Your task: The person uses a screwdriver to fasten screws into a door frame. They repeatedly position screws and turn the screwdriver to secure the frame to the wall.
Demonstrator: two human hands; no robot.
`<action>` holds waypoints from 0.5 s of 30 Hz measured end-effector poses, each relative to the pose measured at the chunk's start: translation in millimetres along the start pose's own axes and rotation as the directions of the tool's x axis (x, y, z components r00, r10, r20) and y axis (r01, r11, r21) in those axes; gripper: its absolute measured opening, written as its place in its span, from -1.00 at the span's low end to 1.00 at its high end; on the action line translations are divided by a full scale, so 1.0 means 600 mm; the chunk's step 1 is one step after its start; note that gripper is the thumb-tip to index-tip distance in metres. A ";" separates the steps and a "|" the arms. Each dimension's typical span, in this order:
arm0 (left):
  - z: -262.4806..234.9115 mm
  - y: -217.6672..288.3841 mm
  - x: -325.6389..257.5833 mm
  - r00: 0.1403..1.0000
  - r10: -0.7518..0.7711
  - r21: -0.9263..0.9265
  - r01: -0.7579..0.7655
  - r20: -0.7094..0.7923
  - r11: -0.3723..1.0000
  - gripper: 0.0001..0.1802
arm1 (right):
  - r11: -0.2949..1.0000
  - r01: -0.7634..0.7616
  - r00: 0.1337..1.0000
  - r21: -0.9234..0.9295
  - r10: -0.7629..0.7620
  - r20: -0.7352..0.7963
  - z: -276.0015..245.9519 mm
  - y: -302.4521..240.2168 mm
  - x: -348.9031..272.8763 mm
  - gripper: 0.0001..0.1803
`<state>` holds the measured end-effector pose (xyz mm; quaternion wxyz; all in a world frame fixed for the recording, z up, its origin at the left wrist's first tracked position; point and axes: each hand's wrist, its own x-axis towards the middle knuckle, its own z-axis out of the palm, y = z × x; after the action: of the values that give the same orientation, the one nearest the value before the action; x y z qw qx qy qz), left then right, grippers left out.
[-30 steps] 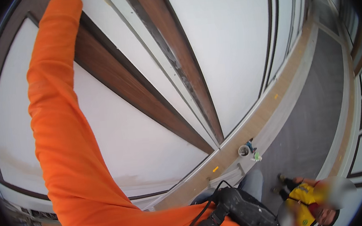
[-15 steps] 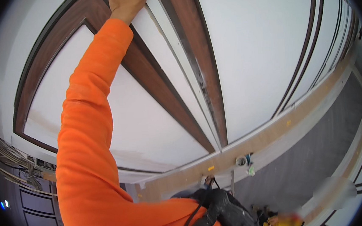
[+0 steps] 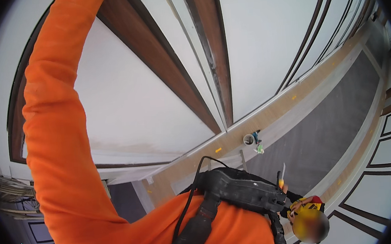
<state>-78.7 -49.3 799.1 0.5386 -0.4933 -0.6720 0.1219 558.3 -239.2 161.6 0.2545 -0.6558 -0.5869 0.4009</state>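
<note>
My left arm in an orange sleeve (image 3: 58,100) reaches up along the panelled wall. Its hand is beyond the top edge of the view. Nearest to it runs a dark brown wooden trim strip (image 3: 153,56). A narrow pale channel (image 3: 197,62) lies between this strip and a second brown strip (image 3: 212,42) with worn, whitish patches. Low on the right, past the black chest pack (image 3: 242,189), a small part of what appears to be my right hand (image 3: 284,188) closes round a slim pale-bladed tool (image 3: 283,172) with a yellow handle. The pack hides most of that hand and arm.
A person in a yellow helmet (image 3: 310,226) stands below at the right. On the floor by the wall are a small bucket (image 3: 249,139), a blue-green tool (image 3: 257,137) and a green-and-white item (image 3: 259,149). Bundled cables or strips (image 3: 15,193) lie at the far left.
My view has tilted, and my left arm has shifted left and up, taking its hand out of view. The person in yellow shows more fully. The slim tool has come into view beside the pack.
</note>
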 end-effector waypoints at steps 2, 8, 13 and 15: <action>-0.006 -0.001 0.006 1.000 -0.016 0.010 0.016 0.019 1.000 0.46 | 0.942 0.324 0.943 0.091 -0.330 0.053 0.053 -0.165 0.110 -0.65; -0.024 -0.005 0.007 0.996 -0.030 -0.051 0.034 0.083 0.998 0.44 | 0.716 0.592 0.723 0.370 -0.675 0.151 0.153 -0.678 0.249 -0.53; -0.032 -0.004 0.006 0.997 -0.035 -0.056 0.039 0.069 0.998 0.44 | 0.576 0.714 0.633 0.398 -0.774 -0.016 0.159 -0.913 0.246 -0.57; -0.033 -0.002 0.007 0.995 -0.045 -0.058 0.050 0.092 0.997 0.44 | 0.558 0.738 0.619 0.380 -0.783 -0.052 0.158 -0.956 0.242 -0.56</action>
<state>-62.5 -53.6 810.0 0.4953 -0.4873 -0.7105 0.1108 154.3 -6.5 538.0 0.4827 -0.2520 -0.7413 0.3925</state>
